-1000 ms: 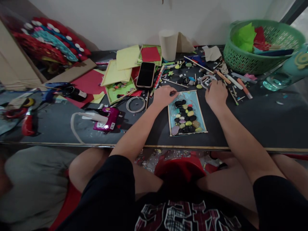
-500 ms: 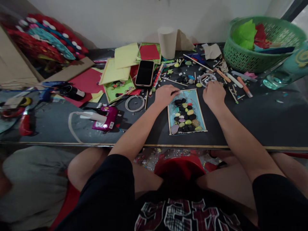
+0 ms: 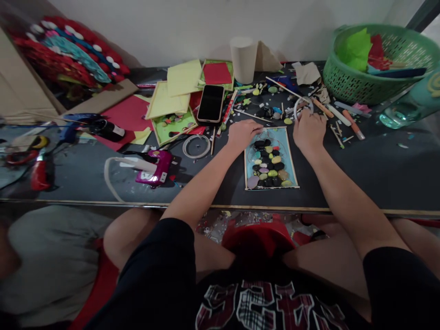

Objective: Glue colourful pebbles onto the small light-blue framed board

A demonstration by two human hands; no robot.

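Observation:
A small framed pebble picture (image 3: 291, 158) lies on the dark table in front of me, with black, yellow, green and lilac stones on a blue backing. Thin dark strands curve across its upper part. My left hand (image 3: 243, 135) rests at the upper left corner of the frame, fingers pressed together; what is between them is hidden. Right of the frame, my right hand (image 3: 310, 133) pinches a pale, translucent ring (image 3: 295, 110), which looks like a coil or spool and stands tilted above the fingers.
A similar clear ring (image 3: 185, 147) lies to the left, beside a purple device (image 3: 161, 167). Behind are a phone (image 3: 210, 103), yellow cards (image 3: 184, 78), a pale cup (image 3: 242, 62) and scattered scraps. A green basket (image 3: 360, 85) and a bottle (image 3: 395, 114) stand right. Another person's leg (image 3: 51, 247) is at left.
My right hand has tilted the translucent ring up from a flatter position. The left hand stays by the frame's corner. The whole view has shifted slightly.

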